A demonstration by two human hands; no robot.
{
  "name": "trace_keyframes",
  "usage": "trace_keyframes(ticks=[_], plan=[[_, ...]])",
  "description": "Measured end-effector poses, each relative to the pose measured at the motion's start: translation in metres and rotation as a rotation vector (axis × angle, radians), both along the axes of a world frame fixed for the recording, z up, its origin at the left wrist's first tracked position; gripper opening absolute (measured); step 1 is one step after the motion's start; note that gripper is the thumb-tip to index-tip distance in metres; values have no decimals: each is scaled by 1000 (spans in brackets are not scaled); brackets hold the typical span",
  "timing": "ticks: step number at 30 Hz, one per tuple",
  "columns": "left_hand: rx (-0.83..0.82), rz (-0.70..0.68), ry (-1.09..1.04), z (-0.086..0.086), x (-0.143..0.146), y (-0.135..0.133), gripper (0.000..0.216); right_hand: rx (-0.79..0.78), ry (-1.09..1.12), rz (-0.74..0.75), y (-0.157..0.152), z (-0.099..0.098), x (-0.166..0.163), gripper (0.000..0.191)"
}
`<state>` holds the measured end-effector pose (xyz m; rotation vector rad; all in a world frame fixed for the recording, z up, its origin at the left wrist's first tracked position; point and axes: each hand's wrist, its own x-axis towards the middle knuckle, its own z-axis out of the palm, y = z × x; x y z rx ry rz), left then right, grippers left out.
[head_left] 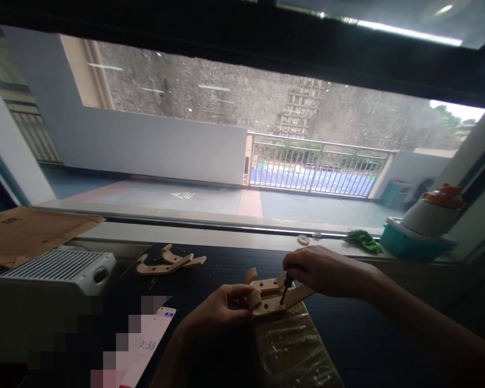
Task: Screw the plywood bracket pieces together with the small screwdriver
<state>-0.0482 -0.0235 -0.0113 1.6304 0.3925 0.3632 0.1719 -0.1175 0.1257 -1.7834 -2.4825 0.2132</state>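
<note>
My left hand (222, 307) pinches the left end of a light wooden assembly (271, 295) made of curved, drilled pieces. My right hand (325, 269) is closed round the dark handle of a small screwdriver (285, 288), whose tip stands in a hole of that assembly. The assembly rests on the top end of a clear plastic-wrapped pack (293, 345) lying on the dark table (367, 334). Two more curved wooden pieces (167, 261) lie loose further left on the table.
A phone (151, 342) with a lit screen lies near the front edge. A white ribbed appliance (59, 267) and brown cardboard (28, 229) sit at the left. On the window sill are a teal base with a white and orange jar (422, 226), a green cloth (364, 240) and a small round disc (303, 239).
</note>
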Motion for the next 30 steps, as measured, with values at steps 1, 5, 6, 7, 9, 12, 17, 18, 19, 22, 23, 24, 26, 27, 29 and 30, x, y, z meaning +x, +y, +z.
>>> trace_keyframes(ticks=[1, 5, 6, 7, 9, 12, 17, 18, 19, 22, 23, 24, 26, 27, 29, 30], plan=[[7, 1, 0, 0, 0, 0, 36, -2, 4, -8, 0, -1, -1, 26], [38, 13, 22, -1, 0, 1, 38, -5, 14, -43, 2, -4, -4, 27], [40, 14, 25, -1, 0, 1, 38, -1, 13, -51, 2, -4, -5, 27], [40, 14, 25, -1, 0, 1, 38, 0, 9, -59, 2, -4, -6, 28], [31, 10, 19, -2, 0, 1, 39, -13, -8, -72, 2, -2, -6, 28], [18, 1, 9, -2, 0, 2, 39, -31, -51, -57, 2, 3, -3, 23], [3, 2, 17, -1, -1, 1, 41, -39, -61, 8, 2, 7, 2, 23], [2, 6, 21, 0, -1, 1, 42, -43, -53, 12, 2, 6, 2, 24], [2, 10, 24, 0, -1, 1, 42, -45, -43, 14, 2, 5, 2, 25], [-4, 3, 21, 1, -1, 0, 42, -36, -17, 15, 3, 3, 2, 26], [-6, 1, 18, 1, -1, 0, 42, -31, -11, 13, 3, 2, 2, 26], [-6, 3, 15, 1, -1, 0, 41, -26, -7, 9, 2, 2, 2, 26], [-9, 8, 13, 1, 0, 0, 40, -21, -4, -4, 2, 1, 2, 26], [-10, 8, 14, 1, 0, 0, 40, -19, -4, -14, 1, 0, 1, 26], [-8, 7, 17, 0, 0, 0, 39, -13, -9, -30, 1, 0, 0, 27], [-7, 8, 19, 0, 0, 1, 39, -11, -16, -37, 1, -1, -1, 27]])
